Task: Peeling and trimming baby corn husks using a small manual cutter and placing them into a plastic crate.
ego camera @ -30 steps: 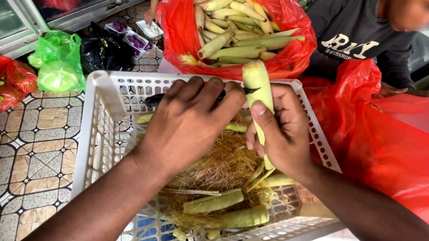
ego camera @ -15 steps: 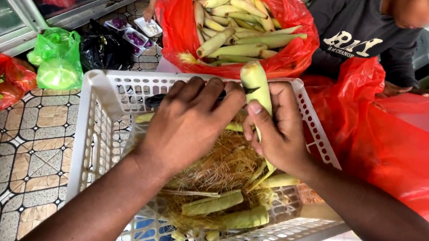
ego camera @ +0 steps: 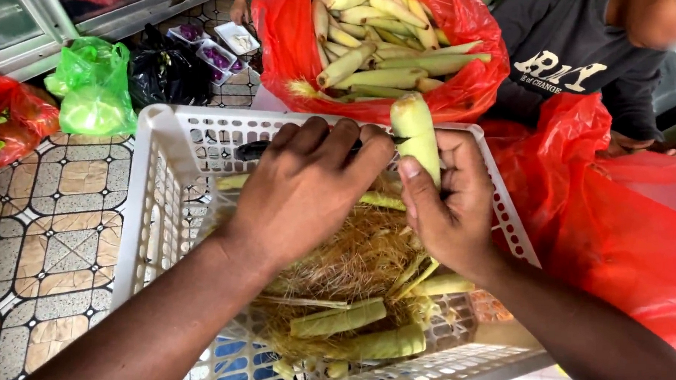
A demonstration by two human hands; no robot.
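My right hand (ego camera: 446, 209) grips a pale green ear of corn (ego camera: 417, 133) upright over a white plastic crate (ego camera: 158, 206). My left hand (ego camera: 308, 185) is closed around a dark-handled knife (ego camera: 253, 148), whose blade reaches across to the corn near its top. Below both hands the crate holds a heap of corn silk and husks (ego camera: 350, 265), with cut husk pieces (ego camera: 341, 317) near the front.
A red bag of corn ears (ego camera: 388, 42) stands behind the crate. Another red bag (ego camera: 599, 214) lies at the right, beside a person in a dark shirt (ego camera: 574, 63). Green bag (ego camera: 94, 84), black bag (ego camera: 162, 71) and small trays (ego camera: 216, 47) sit on the tiled floor at left.
Both hands and the corn stay almost in place over the crate. The corn has tilted slightly, and the knife stays at its top.
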